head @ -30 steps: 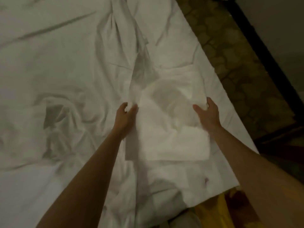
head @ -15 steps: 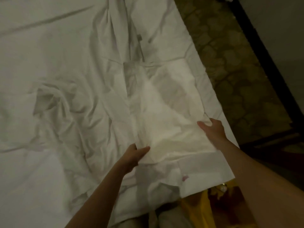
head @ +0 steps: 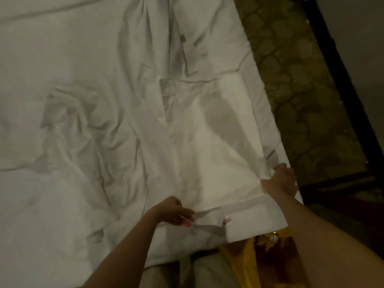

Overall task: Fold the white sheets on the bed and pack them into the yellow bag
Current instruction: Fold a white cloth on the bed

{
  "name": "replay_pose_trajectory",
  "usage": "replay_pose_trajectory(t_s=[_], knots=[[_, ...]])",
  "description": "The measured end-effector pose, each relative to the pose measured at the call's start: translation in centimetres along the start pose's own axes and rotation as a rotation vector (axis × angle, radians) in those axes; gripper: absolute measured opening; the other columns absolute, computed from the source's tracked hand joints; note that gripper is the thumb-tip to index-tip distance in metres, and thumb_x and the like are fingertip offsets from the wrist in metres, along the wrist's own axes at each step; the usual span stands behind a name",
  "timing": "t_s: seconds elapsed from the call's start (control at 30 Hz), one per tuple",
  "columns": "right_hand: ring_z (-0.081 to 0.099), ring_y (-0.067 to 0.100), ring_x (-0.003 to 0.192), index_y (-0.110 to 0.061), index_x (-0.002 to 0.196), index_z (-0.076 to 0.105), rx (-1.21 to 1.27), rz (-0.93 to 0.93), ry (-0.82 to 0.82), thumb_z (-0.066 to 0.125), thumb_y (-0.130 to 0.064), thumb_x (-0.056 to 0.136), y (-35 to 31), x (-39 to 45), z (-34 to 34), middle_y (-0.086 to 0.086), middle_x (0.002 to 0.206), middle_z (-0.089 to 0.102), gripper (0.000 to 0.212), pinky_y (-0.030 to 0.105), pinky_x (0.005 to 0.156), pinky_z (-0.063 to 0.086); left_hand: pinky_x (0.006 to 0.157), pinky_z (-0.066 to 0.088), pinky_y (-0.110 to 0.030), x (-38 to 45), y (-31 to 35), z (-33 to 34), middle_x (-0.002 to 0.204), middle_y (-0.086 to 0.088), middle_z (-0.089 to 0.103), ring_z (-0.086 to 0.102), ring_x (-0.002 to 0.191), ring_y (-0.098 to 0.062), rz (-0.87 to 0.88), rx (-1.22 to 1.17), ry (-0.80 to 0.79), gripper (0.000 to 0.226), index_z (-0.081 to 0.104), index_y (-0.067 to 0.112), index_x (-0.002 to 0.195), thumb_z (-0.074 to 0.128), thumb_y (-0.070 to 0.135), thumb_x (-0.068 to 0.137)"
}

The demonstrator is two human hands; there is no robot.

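A white sheet (head: 209, 146), partly folded into a rough rectangle, lies near the bed's right edge. My left hand (head: 174, 210) pinches its near left corner. My right hand (head: 280, 181) grips its near right corner at the mattress edge. The sheet is stretched flat between both hands, its far edge resting on the bed. A small pink tag (head: 227, 220) shows on the hem below the fold. The yellow bag (head: 268, 258) stands open on the floor just past the bed's near corner, under my right forearm.
More white bedding (head: 68, 121) lies rumpled across the left and far part of the bed. Patterned brown floor (head: 301, 100) runs along the right side, bordered by a dark baseboard (head: 340, 84) and a grey wall.
Both hands have pulled the sheet's far edge toward me and down to the near edge, doubling it over; the hands now sit lower and closer to the bed's corner.
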State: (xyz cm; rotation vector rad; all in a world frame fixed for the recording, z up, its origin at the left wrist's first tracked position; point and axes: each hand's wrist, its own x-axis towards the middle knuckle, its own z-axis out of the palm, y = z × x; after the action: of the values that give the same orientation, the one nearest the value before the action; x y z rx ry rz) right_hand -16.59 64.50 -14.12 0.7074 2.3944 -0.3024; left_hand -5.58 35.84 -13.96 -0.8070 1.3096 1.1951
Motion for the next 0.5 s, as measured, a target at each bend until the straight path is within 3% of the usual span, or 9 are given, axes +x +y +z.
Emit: replay_pose_trajectory(t_s=[0.07,0.17,0.27,0.33,0.5], knots=[[0.044,0.033,0.119,-0.009,0.122,0.047,0.048,-0.217,0.155,0.072,-0.008,0.076,-2.4,-0.8,-0.3,0.015,0.129,0.045,0.052,0.046,0.095,0.041,0.063,0.053,-0.022,-0.6,0.1,-2.2,0.085,0.003,0.075,0.072,0.075,-0.011,0.021,0.069,0.009,0.012,0.065,0.011,0.091,0.068,0.022,0.089],[0.044,0.032,0.118,-0.008,0.120,0.050,0.133,-0.512,0.197,0.067,-0.003,0.079,-7.3,-2.7,0.3,0.014,0.127,0.046,0.045,0.044,0.095,0.038,0.054,0.047,-0.017,-1.3,-0.1,-6.2,0.077,0.004,0.072,0.069,0.062,-0.008,0.116,0.014,0.191,0.007,0.066,0.015,0.090,0.061,0.019,0.093],[0.045,0.030,0.116,-0.007,0.119,0.052,0.128,-0.731,0.093,0.061,-0.004,0.081,-12.7,-5.4,2.8,0.012,0.127,0.047,0.039,0.043,0.092,0.042,0.047,0.042,-0.014,-2.6,-0.5,-10.3,0.070,0.003,0.069,0.064,0.054,-0.007,0.226,-0.068,0.394,0.007,0.063,0.011,0.091,0.057,0.009,0.094],[0.048,0.030,0.117,-0.008,0.119,0.052,0.152,-0.822,-0.032,0.059,-0.005,0.083,-16.3,-8.0,5.2,0.011,0.127,0.046,0.037,0.046,0.093,0.045,0.050,0.043,-0.016,-4.2,-1.0,-13.0,0.070,0.003,0.068,0.063,0.052,-0.004,0.272,-0.160,0.441,0.015,0.063,0.011,0.088,0.051,0.003,0.094],[0.048,0.026,0.119,-0.009,0.127,0.048,0.146,-0.897,-0.245,0.055,-0.012,0.088,-23.9,-16.3,12.1,0.009,0.130,0.049,0.040,0.039,0.097,0.042,0.059,0.046,-0.022,-7.5,-5.4,-19.3,0.085,-0.004,0.065,0.061,0.069,-0.013,0.328,-0.370,0.558,0.015,0.062,0.006,0.105,0.053,0.002,0.094]])
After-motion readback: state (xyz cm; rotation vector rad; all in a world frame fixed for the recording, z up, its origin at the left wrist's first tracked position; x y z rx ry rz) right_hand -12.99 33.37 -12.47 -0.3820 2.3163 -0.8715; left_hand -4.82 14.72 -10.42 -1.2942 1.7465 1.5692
